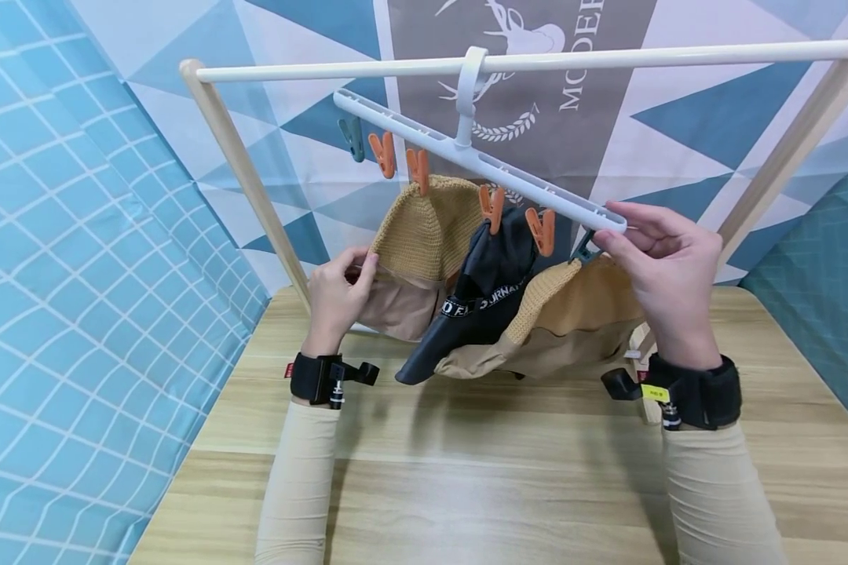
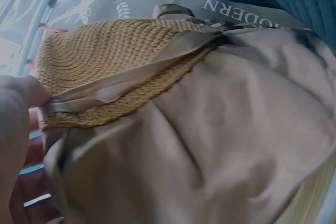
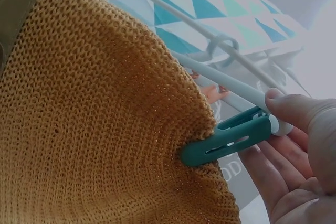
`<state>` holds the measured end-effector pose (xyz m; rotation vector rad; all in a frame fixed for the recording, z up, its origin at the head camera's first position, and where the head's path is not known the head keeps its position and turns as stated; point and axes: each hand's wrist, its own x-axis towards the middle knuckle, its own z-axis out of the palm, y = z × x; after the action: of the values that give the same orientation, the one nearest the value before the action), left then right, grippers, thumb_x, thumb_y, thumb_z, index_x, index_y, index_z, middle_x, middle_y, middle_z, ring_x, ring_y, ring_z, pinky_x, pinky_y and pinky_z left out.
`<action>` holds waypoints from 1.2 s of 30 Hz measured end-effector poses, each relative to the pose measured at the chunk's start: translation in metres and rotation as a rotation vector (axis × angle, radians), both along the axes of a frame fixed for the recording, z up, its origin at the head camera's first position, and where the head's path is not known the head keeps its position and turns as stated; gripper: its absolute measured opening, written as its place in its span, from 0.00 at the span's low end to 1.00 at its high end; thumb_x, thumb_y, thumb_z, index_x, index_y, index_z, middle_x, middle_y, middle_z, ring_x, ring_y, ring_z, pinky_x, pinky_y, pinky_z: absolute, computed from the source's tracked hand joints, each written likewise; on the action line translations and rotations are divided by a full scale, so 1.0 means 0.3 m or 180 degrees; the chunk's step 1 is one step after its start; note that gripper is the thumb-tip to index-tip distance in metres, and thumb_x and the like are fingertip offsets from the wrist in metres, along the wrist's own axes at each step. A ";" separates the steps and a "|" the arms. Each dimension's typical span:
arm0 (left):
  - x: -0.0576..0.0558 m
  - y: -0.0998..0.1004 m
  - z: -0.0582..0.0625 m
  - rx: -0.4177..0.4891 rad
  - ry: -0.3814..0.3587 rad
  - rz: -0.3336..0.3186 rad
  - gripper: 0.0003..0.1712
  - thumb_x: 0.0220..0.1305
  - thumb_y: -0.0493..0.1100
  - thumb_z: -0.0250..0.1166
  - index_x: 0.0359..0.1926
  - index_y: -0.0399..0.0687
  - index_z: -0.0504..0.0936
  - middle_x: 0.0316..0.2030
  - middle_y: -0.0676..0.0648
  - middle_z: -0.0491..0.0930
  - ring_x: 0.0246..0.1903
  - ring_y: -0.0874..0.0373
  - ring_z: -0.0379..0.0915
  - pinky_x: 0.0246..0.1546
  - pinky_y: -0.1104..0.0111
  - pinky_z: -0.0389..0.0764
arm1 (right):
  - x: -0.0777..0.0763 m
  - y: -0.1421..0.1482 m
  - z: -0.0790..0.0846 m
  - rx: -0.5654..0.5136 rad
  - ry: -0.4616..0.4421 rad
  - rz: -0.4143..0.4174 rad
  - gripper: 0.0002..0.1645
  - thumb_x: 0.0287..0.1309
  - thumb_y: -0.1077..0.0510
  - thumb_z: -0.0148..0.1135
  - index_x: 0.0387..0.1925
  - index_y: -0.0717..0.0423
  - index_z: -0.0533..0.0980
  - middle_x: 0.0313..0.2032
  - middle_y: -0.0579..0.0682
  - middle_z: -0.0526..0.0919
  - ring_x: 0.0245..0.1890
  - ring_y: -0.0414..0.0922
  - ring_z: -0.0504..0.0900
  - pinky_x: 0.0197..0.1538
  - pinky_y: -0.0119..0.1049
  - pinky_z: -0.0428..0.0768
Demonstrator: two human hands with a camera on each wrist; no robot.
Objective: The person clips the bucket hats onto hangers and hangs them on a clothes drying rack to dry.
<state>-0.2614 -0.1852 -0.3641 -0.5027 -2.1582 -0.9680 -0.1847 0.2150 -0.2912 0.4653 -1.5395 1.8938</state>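
Note:
A pale blue clip hanger (image 1: 509,169) hangs tilted from the white rod, its right end lower. My right hand (image 1: 667,275) pinches that end between thumb and fingers. Just below it, a dark green clip (image 3: 226,142) grips the woven crown of a tan sun hat (image 3: 105,108). My left hand (image 1: 339,294) pinches the side of another woven hat (image 1: 420,235) where crown meets beige cloth brim (image 2: 226,124). An orange clip (image 1: 418,169) is at this hat's top. Between the two hangs a black hat (image 1: 495,267) with white lettering, near an orange clip (image 1: 491,208).
A white rod (image 1: 325,71) spans wooden posts (image 1: 247,180) on the wood-grain table (image 1: 466,471). Another orange clip (image 1: 540,231), one further left (image 1: 383,154) and a dark green clip (image 1: 352,139) dangle from the hanger. Patterned cloth stands behind.

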 end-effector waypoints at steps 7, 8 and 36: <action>0.018 -0.008 0.013 -0.0279 -0.0216 0.0056 0.12 0.80 0.45 0.69 0.47 0.41 0.94 0.35 0.39 0.95 0.31 0.44 0.90 0.37 0.64 0.79 | -0.026 0.010 0.086 -0.0103 0.0178 -0.0009 0.21 0.60 0.75 0.80 0.55 0.78 0.87 0.42 0.54 0.98 0.36 0.41 0.98 0.44 0.27 0.90; 0.020 -0.009 0.015 -0.0310 -0.0272 0.0054 0.12 0.80 0.45 0.69 0.47 0.41 0.94 0.35 0.39 0.95 0.31 0.44 0.90 0.37 0.62 0.78 | -0.029 0.010 0.096 -0.0118 0.0198 -0.0012 0.21 0.60 0.75 0.80 0.55 0.78 0.87 0.42 0.55 0.98 0.36 0.41 0.98 0.45 0.27 0.91; 0.216 0.001 0.154 -0.0948 -0.1035 -0.0214 0.13 0.75 0.49 0.77 0.41 0.42 0.92 0.38 0.43 0.95 0.28 0.53 0.90 0.38 0.59 0.84 | -0.191 0.043 0.131 -0.0121 -0.0234 0.0333 0.23 0.68 0.66 0.78 0.62 0.68 0.87 0.43 0.50 0.97 0.40 0.39 0.96 0.54 0.27 0.90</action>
<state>-0.1965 -0.1848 -0.3177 -0.5950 -2.6147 -0.8103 -0.2421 0.2278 -0.2518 0.4721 -1.5502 2.0371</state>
